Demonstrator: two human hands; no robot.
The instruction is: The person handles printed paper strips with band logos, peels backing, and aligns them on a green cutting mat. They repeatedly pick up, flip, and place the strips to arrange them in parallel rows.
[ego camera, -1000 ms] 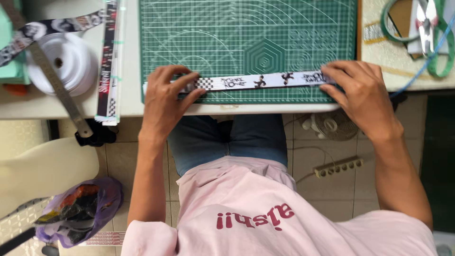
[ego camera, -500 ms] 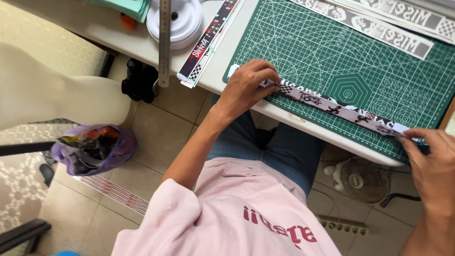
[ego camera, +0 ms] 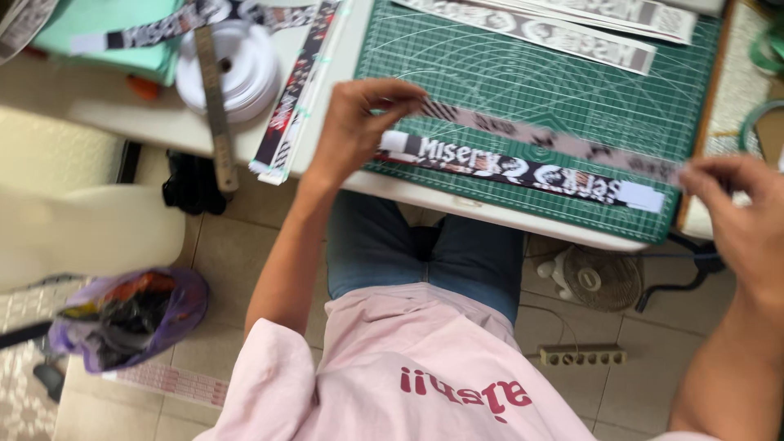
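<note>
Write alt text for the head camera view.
A seated person's left hand and right hand stretch a printed strip above a green cutting mat, where a dark printed strip lies flat. A white ribbon roll and metal ruler sit at left.

both hands [ego camera: 359, 131] stretching printed strip [ego camera: 555, 143], green cutting mat [ego camera: 572, 90]
</note>
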